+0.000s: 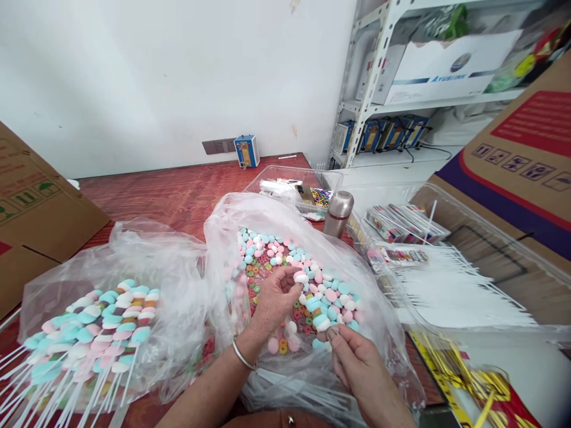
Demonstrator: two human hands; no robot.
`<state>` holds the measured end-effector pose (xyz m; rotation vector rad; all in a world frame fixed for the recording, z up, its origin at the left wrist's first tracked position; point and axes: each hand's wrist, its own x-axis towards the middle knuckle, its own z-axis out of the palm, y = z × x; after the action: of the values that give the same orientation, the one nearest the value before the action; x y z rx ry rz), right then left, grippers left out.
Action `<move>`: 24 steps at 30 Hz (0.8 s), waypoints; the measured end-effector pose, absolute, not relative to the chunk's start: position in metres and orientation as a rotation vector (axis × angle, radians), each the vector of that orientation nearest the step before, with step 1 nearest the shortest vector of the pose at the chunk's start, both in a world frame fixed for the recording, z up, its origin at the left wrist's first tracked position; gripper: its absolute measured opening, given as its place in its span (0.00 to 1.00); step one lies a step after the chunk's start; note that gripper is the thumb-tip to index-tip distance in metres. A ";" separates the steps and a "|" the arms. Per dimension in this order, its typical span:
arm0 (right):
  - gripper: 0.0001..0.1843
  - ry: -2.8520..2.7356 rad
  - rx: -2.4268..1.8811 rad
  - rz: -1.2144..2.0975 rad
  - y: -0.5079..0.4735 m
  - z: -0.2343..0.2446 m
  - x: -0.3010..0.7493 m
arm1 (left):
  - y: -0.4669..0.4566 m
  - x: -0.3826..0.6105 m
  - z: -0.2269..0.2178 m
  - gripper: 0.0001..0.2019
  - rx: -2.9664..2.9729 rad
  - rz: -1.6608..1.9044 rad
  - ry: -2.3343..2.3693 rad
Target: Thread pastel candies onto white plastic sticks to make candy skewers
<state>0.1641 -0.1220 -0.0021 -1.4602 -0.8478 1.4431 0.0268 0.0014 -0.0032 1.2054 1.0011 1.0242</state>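
Observation:
My left hand, with a silver bangle on the wrist, is closed in a pinch on a white candy piece over an open plastic bag of loose pastel and ring candies. My right hand is closed around a partly stacked candy skewer, whose blue, orange and white pieces point up toward the left hand. The two hands are close together above the bag.
A second plastic bag at the left holds several finished candy skewers on white sticks. A clear tray of white sticks lies at the right, a metal flask behind the bag, cardboard boxes on both sides, shelving at the back right.

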 end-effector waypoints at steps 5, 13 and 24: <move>0.24 -0.715 -1.397 1.495 -0.122 -0.002 0.161 | -0.001 0.028 0.001 0.13 1.281 0.985 0.982; 0.23 -0.712 -1.411 1.403 -0.117 -0.001 0.143 | -0.002 0.033 -0.011 0.11 1.272 1.033 0.980; 0.20 -1.154 -1.651 0.755 -0.114 -0.016 0.128 | -0.009 0.054 0.017 0.15 0.750 1.157 0.876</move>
<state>0.1279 -0.1141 -0.0164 -1.6514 -1.1538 0.7548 0.0540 -0.0087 0.0172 0.7496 0.8763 1.1567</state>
